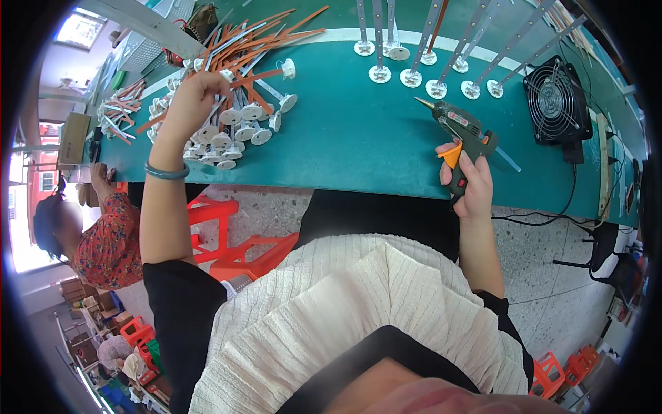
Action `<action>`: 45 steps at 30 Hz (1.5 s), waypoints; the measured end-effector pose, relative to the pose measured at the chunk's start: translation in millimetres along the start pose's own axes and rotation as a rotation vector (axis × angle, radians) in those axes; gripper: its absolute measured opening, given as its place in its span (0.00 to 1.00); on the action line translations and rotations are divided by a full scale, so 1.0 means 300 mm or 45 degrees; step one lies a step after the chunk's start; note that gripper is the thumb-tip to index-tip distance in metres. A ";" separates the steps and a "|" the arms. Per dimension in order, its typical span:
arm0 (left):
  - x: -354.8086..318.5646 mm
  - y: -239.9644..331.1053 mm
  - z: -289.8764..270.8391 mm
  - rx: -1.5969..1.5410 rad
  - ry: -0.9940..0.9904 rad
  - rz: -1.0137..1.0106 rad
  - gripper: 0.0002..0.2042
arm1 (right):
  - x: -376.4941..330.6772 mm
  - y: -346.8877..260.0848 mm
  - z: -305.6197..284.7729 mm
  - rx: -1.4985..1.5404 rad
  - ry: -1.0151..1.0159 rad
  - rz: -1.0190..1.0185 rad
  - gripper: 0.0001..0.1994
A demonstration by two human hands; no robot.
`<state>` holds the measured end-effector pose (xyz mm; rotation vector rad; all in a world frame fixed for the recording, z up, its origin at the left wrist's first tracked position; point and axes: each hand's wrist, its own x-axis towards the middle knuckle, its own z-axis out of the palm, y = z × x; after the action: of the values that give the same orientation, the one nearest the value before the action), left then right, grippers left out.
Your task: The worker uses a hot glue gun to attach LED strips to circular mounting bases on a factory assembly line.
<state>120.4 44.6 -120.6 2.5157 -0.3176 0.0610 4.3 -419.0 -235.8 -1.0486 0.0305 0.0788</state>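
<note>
Green desk (345, 138): in the head view it fills the upper part of the scene, its near edge running in front of the wearer's cream top (345, 303).
Left hand (195, 95): stretched over the left side of the desk, fingers bent at a heap of strips (239, 99); whether the grip has closed on any of them cannot be told. A grey-green bangle (165, 172) circles the wrist.
Heap of strips: orange and pale lengths lie tangled under and around the left hand, many ending in white round bases (261, 136); one orange strip (256, 78) with a white disc juts out just right of the fingers.
Right hand (472, 179): grip clenched around the handle of a dark green glue gun (456, 119), beside its orange trigger (450, 154).
Glue gun: at the right part of the desk, nozzle pointing away and to the left, a pale blue glue stick (509, 159) protruding from the rear.
Standing strips (476, 45): mostly grey, one brownish orange, ranged beyond the glue gun on round white feet (436, 88).
Black fan (557, 100): upright at the right behind a wire guard, a dark cable (575, 193) trailing from its lower side.
Left background: another person (114, 241) in a red floral top beside the desk, near red stools (222, 219) on a speckled floor (265, 207).
</note>
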 end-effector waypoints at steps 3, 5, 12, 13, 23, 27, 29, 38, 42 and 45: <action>-0.015 0.060 -0.041 0.591 -0.143 0.326 0.11 | 0.004 0.003 0.000 0.011 -0.004 -0.003 0.15; -0.034 0.174 -0.014 0.733 -0.090 0.416 0.11 | 0.001 0.005 -0.006 0.006 0.012 -0.007 0.15; 0.014 0.343 0.111 1.212 0.019 0.799 0.16 | 0.006 0.006 -0.005 -0.015 -0.009 -0.012 0.15; 0.030 0.365 0.137 1.089 0.107 0.905 0.15 | 0.005 0.007 -0.003 -0.015 -0.006 -0.013 0.15; 0.156 0.426 0.606 0.616 0.205 0.429 0.11 | -0.010 0.007 -0.006 0.003 0.005 -0.048 0.15; 0.194 0.384 0.661 0.583 0.224 0.307 0.07 | -0.009 0.014 -0.004 0.027 -0.008 -0.051 0.15; 0.161 0.373 0.638 0.391 0.173 0.495 0.06 | -0.007 0.017 -0.005 0.036 -0.011 -0.054 0.16; -0.242 0.330 0.266 -0.385 -0.803 0.468 0.08 | 0.006 0.008 -0.015 0.111 -0.048 -0.042 0.16; -0.257 0.230 0.272 -0.240 0.216 -0.219 0.08 | -0.001 0.001 -0.009 0.039 -0.030 -0.019 0.16; -0.131 0.272 0.305 -0.377 0.536 -0.065 0.07 | 0.000 0.004 0.005 -0.040 -0.028 -0.020 0.17</action>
<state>60.0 -63.9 -154.7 2.1485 -0.0811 0.4799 4.2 -417.1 -236.1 -1.0788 0.0009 0.0765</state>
